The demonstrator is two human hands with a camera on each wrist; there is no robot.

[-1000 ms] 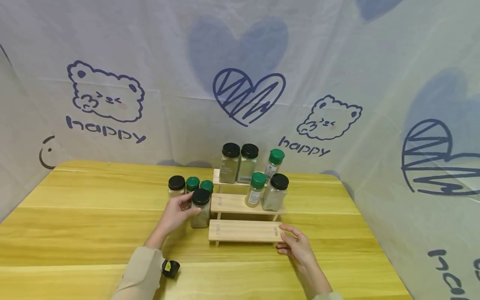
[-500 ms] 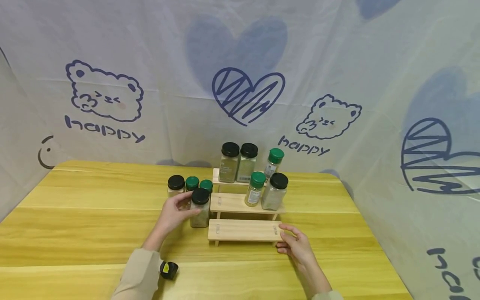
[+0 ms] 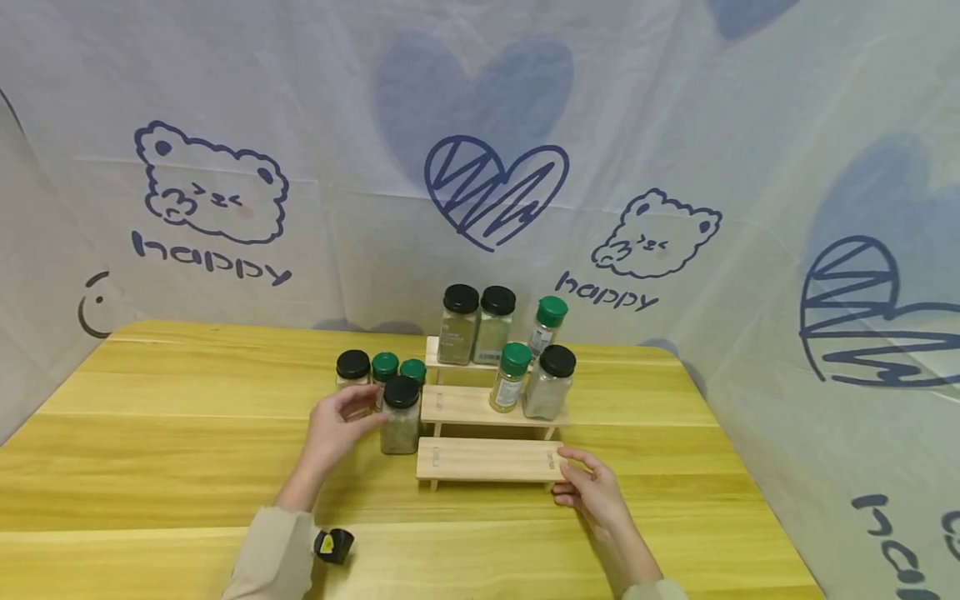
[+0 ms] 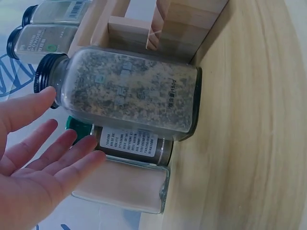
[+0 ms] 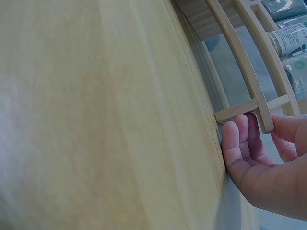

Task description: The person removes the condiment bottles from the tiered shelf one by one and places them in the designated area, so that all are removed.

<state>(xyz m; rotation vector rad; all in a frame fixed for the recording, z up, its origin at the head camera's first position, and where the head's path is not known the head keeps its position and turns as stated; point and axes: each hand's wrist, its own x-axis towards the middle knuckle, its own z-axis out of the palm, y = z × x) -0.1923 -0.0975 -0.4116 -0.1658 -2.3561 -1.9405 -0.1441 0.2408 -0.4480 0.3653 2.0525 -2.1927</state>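
Note:
My left hand (image 3: 334,429) is beside a square, black-lidded spice jar (image 3: 401,430) that stands upright on the table. In the left wrist view, its fingers are extended and spread, with one fingertip right at the neck of this jar of speckled seasoning (image 4: 129,91). At the right end of the stepped wooden spice rack (image 3: 487,460), my right hand (image 3: 596,493) grips the lowest shelf. The right wrist view shows the thumb on one side of the shelf end (image 5: 245,67) and curled fingers on the other.
Behind the jar stand another black-lidded jar (image 3: 353,367) and two green-capped bottles (image 3: 386,367). The middle shelf bears a green-capped bottle (image 3: 511,379) and a black-lidded jar (image 3: 550,385). Two black-lidded jars (image 3: 459,327) and a green-capped bottle (image 3: 550,321) occupy the top shelf.
My left hand has loosened from the black-lidded jar and drawn back slightly to the left. The jar stays in place, and my right hand keeps its grip on the rack.

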